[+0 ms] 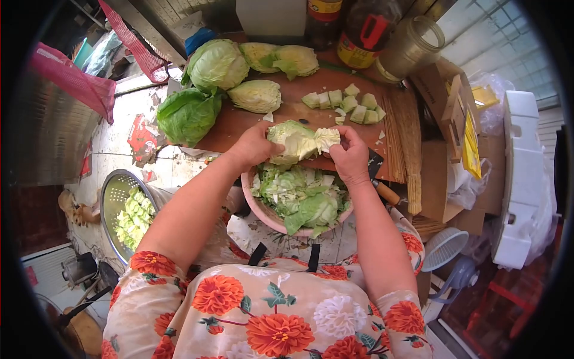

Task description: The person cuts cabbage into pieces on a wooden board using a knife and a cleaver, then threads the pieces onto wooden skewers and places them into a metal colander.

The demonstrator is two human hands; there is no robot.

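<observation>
Above the near edge of the wooden board [311, 87], my left hand [256, 145] grips the left side of a pale green cabbage leaf [293, 142]. My right hand [350, 152] pinches a crinkled whitish piece [326, 139] at the leaf's right end. Just below both hands is a pink basin [272, 222] holding torn cabbage leaves [305, 194]. A knife with a wooden handle [387, 192] lies beside my right hand, its dark blade partly hidden. Cut cabbage chunks [353, 107] sit on the board beyond my right hand.
Whole cabbages [218, 64] and cabbage halves [256, 96] lie at the board's back left. A metal colander [112, 194] with cut pieces stands at left. Bottles [368, 33] and a glass jar [412, 48] stand behind. Cardboard boxes [433, 179] and white foam [520, 179] are at right.
</observation>
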